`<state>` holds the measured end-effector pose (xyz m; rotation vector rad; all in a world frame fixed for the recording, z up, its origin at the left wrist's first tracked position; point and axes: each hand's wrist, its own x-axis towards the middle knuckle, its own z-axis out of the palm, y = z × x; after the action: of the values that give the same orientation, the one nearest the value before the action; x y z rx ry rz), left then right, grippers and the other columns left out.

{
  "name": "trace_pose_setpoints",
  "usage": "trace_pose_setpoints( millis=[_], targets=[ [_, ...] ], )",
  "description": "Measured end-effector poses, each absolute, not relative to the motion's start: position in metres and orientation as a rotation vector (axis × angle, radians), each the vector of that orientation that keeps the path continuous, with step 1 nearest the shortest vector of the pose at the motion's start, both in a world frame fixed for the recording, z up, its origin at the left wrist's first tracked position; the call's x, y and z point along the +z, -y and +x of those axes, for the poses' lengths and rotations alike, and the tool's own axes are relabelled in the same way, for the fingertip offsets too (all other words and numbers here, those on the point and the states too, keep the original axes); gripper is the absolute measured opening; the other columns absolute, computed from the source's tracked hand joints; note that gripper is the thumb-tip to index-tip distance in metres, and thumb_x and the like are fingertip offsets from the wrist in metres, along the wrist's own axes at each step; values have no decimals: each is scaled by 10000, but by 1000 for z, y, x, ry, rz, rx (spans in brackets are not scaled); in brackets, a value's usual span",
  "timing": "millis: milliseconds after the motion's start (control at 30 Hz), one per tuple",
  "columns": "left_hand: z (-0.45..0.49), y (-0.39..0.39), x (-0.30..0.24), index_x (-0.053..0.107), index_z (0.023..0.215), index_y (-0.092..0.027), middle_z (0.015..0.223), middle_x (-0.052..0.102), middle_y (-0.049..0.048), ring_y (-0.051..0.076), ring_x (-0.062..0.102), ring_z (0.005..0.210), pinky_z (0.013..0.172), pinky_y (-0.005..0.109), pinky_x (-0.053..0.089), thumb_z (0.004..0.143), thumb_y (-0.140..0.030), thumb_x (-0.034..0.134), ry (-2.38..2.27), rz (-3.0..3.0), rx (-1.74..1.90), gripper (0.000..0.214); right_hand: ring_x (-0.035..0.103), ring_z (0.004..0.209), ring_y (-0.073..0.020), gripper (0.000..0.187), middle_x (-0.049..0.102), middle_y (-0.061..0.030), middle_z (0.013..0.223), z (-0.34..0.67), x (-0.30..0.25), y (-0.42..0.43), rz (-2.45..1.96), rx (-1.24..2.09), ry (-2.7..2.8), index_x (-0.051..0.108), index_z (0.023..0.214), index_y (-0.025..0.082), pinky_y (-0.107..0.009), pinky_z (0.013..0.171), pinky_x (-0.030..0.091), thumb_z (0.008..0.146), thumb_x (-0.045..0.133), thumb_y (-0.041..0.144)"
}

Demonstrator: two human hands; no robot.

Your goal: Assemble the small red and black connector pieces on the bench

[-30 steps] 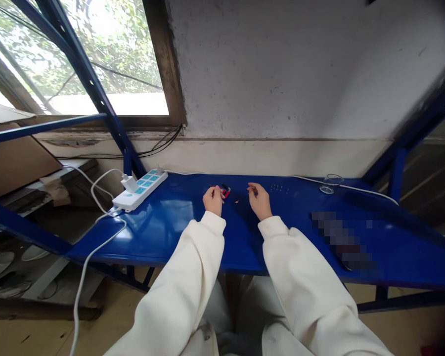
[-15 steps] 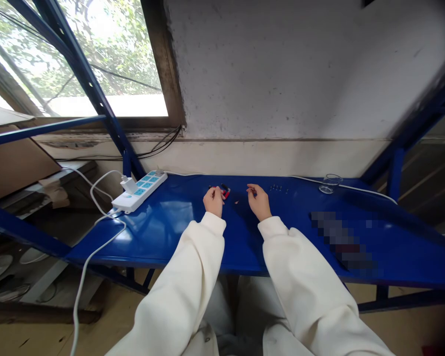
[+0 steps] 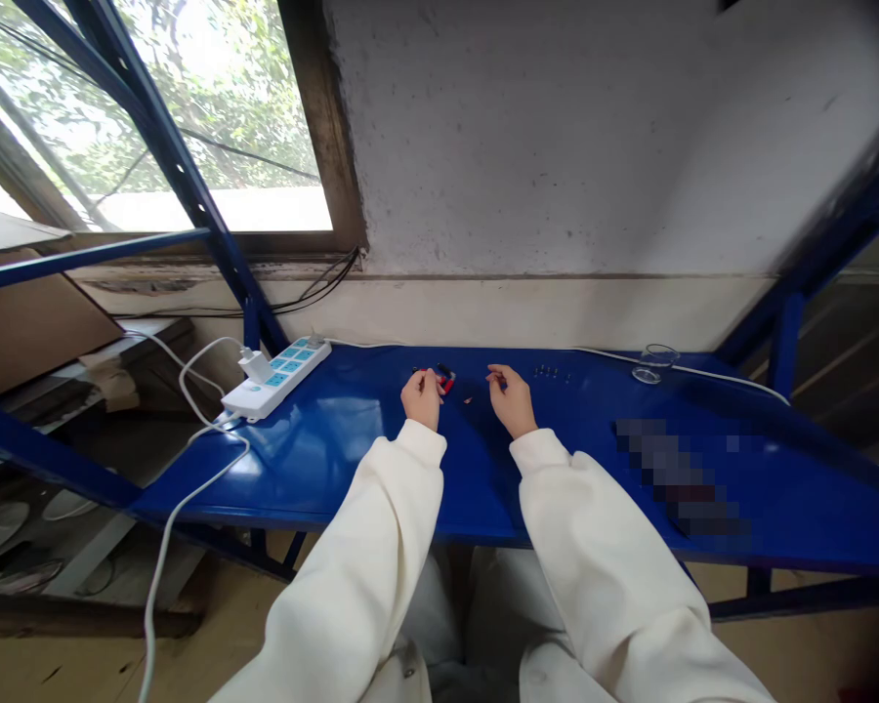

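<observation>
My left hand [image 3: 420,395] rests on the blue metal shelf [image 3: 337,449] with its fingers curled round a small red and black tool [image 3: 445,377]. My right hand [image 3: 511,394] lies a hand's width to the right, its fingertips pinched on something too small to make out. A tiny reddish piece [image 3: 468,398] lies on the shelf between the hands. Both arms wear white sleeves.
A row of small dark parts [image 3: 549,371] lies right of my right hand. A white power strip [image 3: 276,377] with a plugged charger and white cable sits at the left. A clear glass dish [image 3: 652,362] stands at the back right. A window and wall are behind.
</observation>
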<state>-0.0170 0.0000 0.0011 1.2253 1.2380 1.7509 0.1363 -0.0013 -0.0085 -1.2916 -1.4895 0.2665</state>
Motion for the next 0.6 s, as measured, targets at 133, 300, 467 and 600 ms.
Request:
trace_pose_setpoints(
  millis=[133, 300, 467, 600],
  targets=[
    [-17, -2, -1, 528, 613, -148, 474, 491, -23, 67, 437, 408, 449, 208, 377, 771, -383, 446, -1257, 1251, 1758, 295, 581, 784, -183, 291, 628, -101, 894, 135, -8, 2, -1299, 272, 1495, 573, 981, 150, -345, 756, 461, 771, 398, 251],
    [-16, -2, -1, 564, 647, -165, 581, 541, 16, 117, 506, 581, 621, 266, 426, 795, -359, 426, -1375, 1534, 1734, 281, 580, 798, -182, 298, 628, -98, 906, 134, -11, -1, -1304, 253, 1518, 574, 984, 154, -349, 767, 458, 762, 388, 225],
    [-12, 6, -1, 583, 745, -186, 892, 565, 86, 224, 479, 897, 787, 371, 360, 725, -234, 532, -1786, 2103, 1406, 72, 581, 814, -179, 292, 628, -97, 906, 132, -12, 0, -1285, 236, 1542, 576, 975, 149, -334, 785, 457, 763, 386, 210],
    [-9, 10, -2, 575, 831, -181, 1027, 506, 115, 273, 409, 1004, 780, 403, 333, 700, -223, 556, -2060, 2223, 1006, 139, 582, 836, -190, 293, 631, -103, 909, 130, -9, 2, -1298, 251, 1547, 580, 974, 154, -345, 781, 458, 764, 385, 215]
  ],
)
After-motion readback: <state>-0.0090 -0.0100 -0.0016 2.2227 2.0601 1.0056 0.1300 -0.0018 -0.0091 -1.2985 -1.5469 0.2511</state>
